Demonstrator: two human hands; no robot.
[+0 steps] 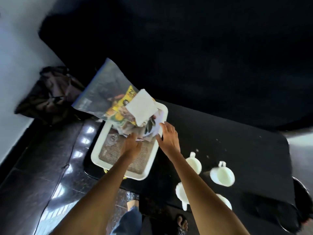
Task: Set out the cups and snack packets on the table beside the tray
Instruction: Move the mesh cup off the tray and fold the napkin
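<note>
A white tray (101,152) with a woven mat lies on the black table (228,143). At its far end is a heap of snack packets: a yellow packet (118,109), a white flat packet (142,106) and a large clear bag (100,92). My left hand (131,146) reaches into the heap; its fingertips touch the packets, and the blur hides whether it grips one. My right hand (168,138) hovers with fingers spread at the tray's right rim. Several white cups stand right of the tray, such as one (194,164) and another (222,175).
A clear glass (112,138) lies in the tray left of my left hand. A dark bag (50,95) sits on the floor at left. A black sofa (186,48) is behind the table. Glossy dark floor tiles (50,167) lie left; a sandalled foot (182,221) is below.
</note>
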